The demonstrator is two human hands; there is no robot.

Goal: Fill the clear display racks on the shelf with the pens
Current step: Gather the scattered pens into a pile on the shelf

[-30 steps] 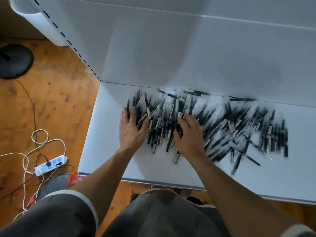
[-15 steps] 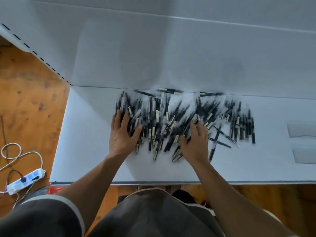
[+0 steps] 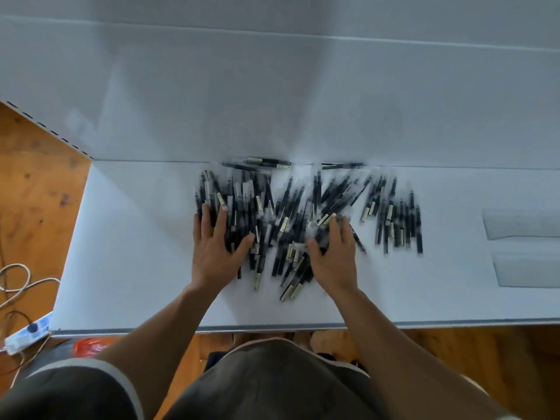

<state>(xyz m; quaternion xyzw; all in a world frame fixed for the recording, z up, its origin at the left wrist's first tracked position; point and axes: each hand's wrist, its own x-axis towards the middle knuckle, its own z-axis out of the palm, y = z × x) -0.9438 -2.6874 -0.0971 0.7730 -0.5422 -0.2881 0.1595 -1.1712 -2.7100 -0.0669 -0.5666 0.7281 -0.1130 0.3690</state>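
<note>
1. A white shelf (image 3: pixel 136 253) stood above a wooden floor (image 3: pixel 36 183), and a loose pile of dark pens (image 3: pixel 291 213) lay spread across it, reaching its back wall.
2. The left hand (image 3: pixel 213 250) lay flat on the pile's left edge, fingers straight and spread, thumb splayed onto the pens, gripping nothing.
3. The right hand (image 3: pixel 335 256) rested palm down on the pile's middle, its fingers slightly bent over blurred pens.
4. Two clear display racks (image 3: pixel 521 222) lay well to the right of the pile.
5. A white power strip (image 3: pixel 25 336) lay on the floor, far left of the pile.
</note>
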